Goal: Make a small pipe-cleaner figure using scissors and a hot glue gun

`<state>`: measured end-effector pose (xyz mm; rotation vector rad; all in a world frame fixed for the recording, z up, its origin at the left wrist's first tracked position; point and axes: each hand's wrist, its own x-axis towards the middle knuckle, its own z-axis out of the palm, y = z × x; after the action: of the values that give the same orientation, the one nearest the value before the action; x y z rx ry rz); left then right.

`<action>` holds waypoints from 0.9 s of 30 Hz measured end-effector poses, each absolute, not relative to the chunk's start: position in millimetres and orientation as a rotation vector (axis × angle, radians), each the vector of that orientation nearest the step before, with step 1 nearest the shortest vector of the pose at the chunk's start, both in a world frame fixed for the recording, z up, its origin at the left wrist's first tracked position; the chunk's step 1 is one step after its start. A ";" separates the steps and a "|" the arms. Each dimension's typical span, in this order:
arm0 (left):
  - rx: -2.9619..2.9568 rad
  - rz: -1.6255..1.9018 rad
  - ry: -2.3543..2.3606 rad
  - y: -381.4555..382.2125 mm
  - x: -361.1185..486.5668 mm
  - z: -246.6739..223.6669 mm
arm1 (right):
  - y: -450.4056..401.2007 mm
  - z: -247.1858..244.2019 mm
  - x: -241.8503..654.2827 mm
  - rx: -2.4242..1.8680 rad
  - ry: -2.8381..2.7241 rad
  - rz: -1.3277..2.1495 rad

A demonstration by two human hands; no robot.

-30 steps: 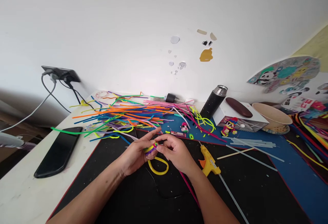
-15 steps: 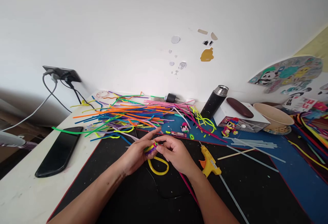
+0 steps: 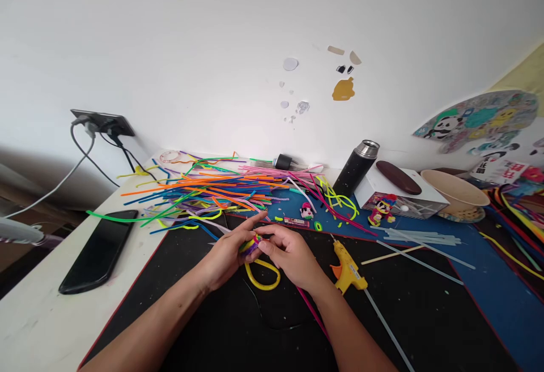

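Between my two hands is a small multicoloured pipe-cleaner piece point(image 3: 250, 245), with yellow, purple, pink and green showing. My left hand point(image 3: 232, 250) grips it from the left, its index finger stretched out past it. The fingertips of my right hand point(image 3: 289, 250) pinch its right end, so part of it is hidden. Below the hands a looped yellow pipe cleaner point(image 3: 267, 288) hangs over the black mat. A magenta pipe cleaner point(image 3: 312, 311) runs out from under my right hand toward the front.
A yellow glue gun point(image 3: 348, 267) lies right of my right hand, near clear glue sticks point(image 3: 419, 237). Behind are heaped pipe cleaners point(image 3: 221, 187), a small doll figure point(image 3: 381, 211) and a black flask point(image 3: 356, 169). A black phone point(image 3: 100, 253) lies at left.
The hands and the small piece stay almost in place, with only a slight shift of the fingers. The camera view has moved very slightly.
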<state>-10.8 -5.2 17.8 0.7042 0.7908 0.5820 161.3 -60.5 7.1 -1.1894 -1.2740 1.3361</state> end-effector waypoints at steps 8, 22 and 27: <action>0.714 0.586 0.809 -6.6 -9.7 20.1 | -62.3 7.6 160.8 -1.158 -1.264 1.375; 0.804 0.555 0.849 -3.7 -11.7 17.9 | -63.0 9.2 157.8 -1.215 -1.333 1.338; 0.809 0.533 0.886 -3.6 -11.1 16.8 | -64.1 7.5 158.3 -1.245 -1.359 1.289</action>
<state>-11.1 -3.6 16.8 0.8088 0.8864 0.5325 158.3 -64.1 7.5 -1.2450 -1.3589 1.2892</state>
